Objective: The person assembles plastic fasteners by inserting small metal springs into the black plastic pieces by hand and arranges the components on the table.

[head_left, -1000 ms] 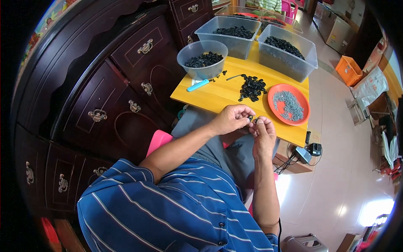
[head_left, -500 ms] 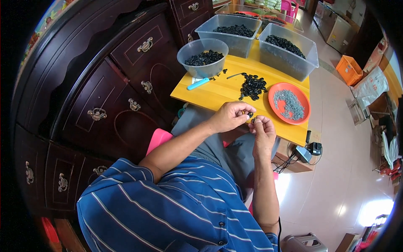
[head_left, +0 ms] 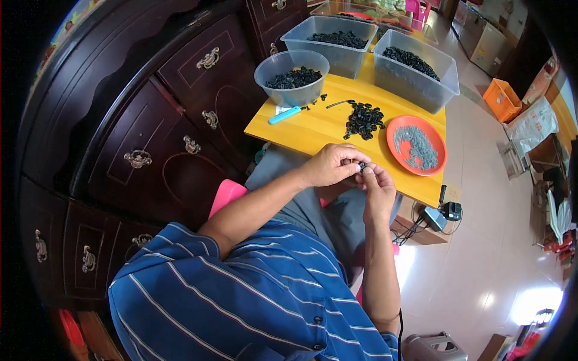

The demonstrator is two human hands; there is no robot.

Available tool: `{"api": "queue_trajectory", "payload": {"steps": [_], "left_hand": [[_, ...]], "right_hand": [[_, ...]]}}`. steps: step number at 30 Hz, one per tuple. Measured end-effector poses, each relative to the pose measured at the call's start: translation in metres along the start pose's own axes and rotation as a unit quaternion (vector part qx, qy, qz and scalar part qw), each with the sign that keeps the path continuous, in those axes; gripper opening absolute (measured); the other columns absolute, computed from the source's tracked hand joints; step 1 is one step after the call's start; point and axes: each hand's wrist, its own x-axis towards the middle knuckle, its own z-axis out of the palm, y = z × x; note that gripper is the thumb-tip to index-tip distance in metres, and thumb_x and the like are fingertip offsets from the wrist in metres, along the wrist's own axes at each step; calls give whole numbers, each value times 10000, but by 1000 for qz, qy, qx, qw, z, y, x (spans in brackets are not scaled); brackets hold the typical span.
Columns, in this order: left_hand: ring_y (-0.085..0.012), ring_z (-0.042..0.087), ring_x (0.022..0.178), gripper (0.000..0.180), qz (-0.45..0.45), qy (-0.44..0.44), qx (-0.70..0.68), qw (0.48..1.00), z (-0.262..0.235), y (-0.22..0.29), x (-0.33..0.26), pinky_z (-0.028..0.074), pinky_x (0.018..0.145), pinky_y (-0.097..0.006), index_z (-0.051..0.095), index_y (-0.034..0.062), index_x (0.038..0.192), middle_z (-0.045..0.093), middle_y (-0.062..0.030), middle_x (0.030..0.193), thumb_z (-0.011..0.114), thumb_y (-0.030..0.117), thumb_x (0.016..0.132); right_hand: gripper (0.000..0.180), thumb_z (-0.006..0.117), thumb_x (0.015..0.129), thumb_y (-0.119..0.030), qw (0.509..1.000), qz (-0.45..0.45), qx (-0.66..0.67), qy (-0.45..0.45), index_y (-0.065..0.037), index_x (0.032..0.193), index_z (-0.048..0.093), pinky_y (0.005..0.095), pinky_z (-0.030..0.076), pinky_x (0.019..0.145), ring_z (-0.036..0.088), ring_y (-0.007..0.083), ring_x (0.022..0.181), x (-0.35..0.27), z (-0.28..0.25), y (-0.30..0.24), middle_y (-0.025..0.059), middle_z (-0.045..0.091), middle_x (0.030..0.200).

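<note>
My left hand (head_left: pixel 330 165) and my right hand (head_left: pixel 379 188) meet over the near edge of the yellow table (head_left: pixel 313 129). Between their fingertips is a small black part (head_left: pixel 362 167), pinched from both sides; its details are too small to make out. Just beyond my hands lies a loose pile of similar black oval parts (head_left: pixel 363 122). To the right, an orange-red plate (head_left: pixel 441 157) holds many small grey metal-looking pieces (head_left: pixel 416 147).
A round clear tub (head_left: pixel 301 95) of black parts stands at the table's left, with a blue-handled tool (head_left: pixel 284 115) before it. Two rectangular clear bins (head_left: pixel 337 63) line the back. Dark wooden cabinets (head_left: pixel 150 144) flank my left; an orange crate (head_left: pixel 501 99) is on the floor.
My two hands have come together. Their fingertips now meet at the small black part, where a gap showed before. The view has shifted slightly.
</note>
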Motion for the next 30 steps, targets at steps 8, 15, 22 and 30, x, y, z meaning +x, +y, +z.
{"api": "queue_trajectory", "payload": {"steps": [8, 15, 22, 30], "left_hand": [[-244, 696, 868, 334, -2, -39, 73, 997, -8, 13, 0, 562, 793, -347, 705, 23, 1168, 694, -135, 982, 653, 57, 840], [-303, 674, 909, 439, 127, 92, 296, 942, 15, 22, -2, 557, 810, -401, 659, 67, 1208, 652, -116, 1004, 729, 134, 780], [-320, 676, 931, 255, 123, 90, 310, 938, 21, 16, -5, 567, 802, -414, 679, 60, 1020, 666, -102, 1002, 709, 118, 774], [-323, 667, 929, 241, 108, 72, 279, 951, 17, 13, -5, 553, 784, -426, 671, 61, 1023, 661, -106, 982, 713, 152, 804]], "right_hand": [[187, 636, 1016, -185, 991, 122, 31, -46, -41, 1125, 684, 235, 518, 704, 662, 95, 791, -1, -4, -4, 7, 710, 923], [146, 645, 1000, -205, 979, 148, 141, -27, -74, 1055, 679, 244, 537, 739, 656, 87, 767, 0, -1, -6, -7, 700, 888], [103, 654, 982, -213, 976, 134, 166, -39, -110, 986, 665, 240, 516, 730, 625, 77, 732, 2, -9, 2, -45, 653, 814], [137, 612, 999, -228, 973, 154, 170, -18, -99, 1026, 650, 265, 537, 722, 650, 106, 770, 1, -6, 1, -8, 668, 876]]}}
